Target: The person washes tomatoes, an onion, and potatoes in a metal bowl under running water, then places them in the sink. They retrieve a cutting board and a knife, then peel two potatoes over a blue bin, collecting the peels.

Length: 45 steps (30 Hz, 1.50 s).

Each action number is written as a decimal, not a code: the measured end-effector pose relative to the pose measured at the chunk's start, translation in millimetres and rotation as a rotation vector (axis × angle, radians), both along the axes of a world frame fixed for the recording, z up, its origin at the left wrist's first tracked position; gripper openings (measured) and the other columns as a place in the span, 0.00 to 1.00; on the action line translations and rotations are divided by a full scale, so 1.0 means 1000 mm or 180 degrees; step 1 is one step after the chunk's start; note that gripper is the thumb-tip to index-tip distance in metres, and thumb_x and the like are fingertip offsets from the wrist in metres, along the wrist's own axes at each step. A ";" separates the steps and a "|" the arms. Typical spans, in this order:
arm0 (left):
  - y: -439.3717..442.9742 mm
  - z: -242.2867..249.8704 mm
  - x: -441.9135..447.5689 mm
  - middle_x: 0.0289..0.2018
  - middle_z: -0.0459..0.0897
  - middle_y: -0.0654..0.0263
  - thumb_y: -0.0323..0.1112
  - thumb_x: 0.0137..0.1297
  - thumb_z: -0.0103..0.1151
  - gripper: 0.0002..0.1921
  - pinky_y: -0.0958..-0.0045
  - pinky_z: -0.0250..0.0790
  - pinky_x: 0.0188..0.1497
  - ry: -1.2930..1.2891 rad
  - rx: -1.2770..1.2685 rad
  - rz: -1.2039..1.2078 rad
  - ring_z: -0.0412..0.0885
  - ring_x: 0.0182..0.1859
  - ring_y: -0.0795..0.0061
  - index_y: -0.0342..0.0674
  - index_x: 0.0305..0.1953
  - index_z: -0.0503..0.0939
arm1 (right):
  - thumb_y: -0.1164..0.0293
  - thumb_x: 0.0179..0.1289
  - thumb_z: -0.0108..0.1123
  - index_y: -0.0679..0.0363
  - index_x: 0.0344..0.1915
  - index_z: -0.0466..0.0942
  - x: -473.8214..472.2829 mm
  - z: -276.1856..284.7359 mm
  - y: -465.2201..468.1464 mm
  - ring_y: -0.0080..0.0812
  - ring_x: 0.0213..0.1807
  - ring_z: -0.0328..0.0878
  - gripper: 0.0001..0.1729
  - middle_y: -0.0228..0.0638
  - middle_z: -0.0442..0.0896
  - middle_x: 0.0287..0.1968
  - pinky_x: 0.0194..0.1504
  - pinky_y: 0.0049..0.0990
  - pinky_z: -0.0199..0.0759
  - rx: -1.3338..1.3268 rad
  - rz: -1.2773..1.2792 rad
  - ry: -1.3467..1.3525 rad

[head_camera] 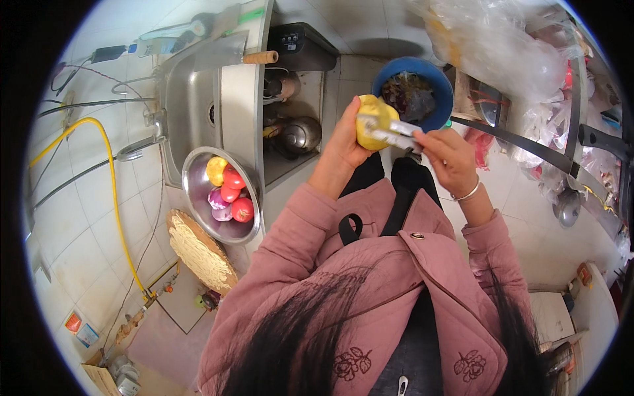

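Observation:
A yellow potato (372, 129) rests in my left hand (343, 141), whose fingers wrap its left side. My right hand (448, 156) grips a metal peeler (396, 132), its blade end lying over the potato's face. Just beyond them on the floor stands a blue bucket (448, 94) with dark scraps and peelings inside. To the left, a steel bowl (188, 180) holds a yellow peeled vegetable (216, 171), several red tomatoes (242, 209) and purple onions (218, 199).
Left of me are a steel sink (190, 109) with a faucet (141, 146) and a cleaver (223, 52) lying across its far end. A board of noodles (200, 250) is beside the bowl. A kettle (299, 134) sits on a low shelf. Plastic bags (500, 54) crowd the right.

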<state>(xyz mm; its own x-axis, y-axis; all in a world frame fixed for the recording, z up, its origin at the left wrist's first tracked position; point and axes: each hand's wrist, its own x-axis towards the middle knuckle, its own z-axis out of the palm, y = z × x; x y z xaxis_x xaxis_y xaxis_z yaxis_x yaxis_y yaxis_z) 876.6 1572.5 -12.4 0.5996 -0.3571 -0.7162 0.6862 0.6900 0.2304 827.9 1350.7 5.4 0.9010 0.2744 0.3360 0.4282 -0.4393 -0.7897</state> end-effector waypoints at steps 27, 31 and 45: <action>-0.005 0.020 -0.016 0.48 0.80 0.56 0.53 0.74 0.41 0.25 0.61 0.76 0.51 -0.0333 0.0863 -0.0427 0.82 0.48 0.63 0.36 0.54 0.72 | 0.78 0.53 0.65 0.56 0.43 0.84 0.015 -0.002 -0.011 0.36 0.33 0.79 0.15 0.36 0.84 0.34 0.33 0.28 0.74 0.0059 0.0001 -0.0039; -0.002 0.014 -0.017 0.49 0.80 0.54 0.55 0.74 0.41 0.26 0.59 0.77 0.51 -0.0266 0.0288 -0.0396 0.82 0.49 0.61 0.36 0.54 0.72 | 0.77 0.51 0.66 0.55 0.42 0.84 0.010 0.012 -0.005 0.35 0.32 0.78 0.15 0.33 0.82 0.33 0.31 0.28 0.72 -0.0041 0.0605 0.0113; -0.005 0.028 -0.029 0.45 0.81 0.58 0.52 0.76 0.37 0.24 0.63 0.77 0.47 -0.0242 0.0903 -0.0557 0.82 0.44 0.65 0.36 0.53 0.72 | 0.76 0.53 0.66 0.55 0.41 0.85 0.017 -0.014 -0.013 0.36 0.32 0.78 0.14 0.36 0.82 0.32 0.34 0.28 0.73 -0.0076 -0.0416 0.0079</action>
<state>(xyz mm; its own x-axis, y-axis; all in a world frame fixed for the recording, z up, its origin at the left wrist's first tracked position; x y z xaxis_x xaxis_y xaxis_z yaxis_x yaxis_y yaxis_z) 848.1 1567.5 15.9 0.6022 -0.2521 -0.7575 0.7620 0.4644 0.4513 844.9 1337.5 -8.6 0.9375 0.1617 0.3080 0.3467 -0.5088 -0.7880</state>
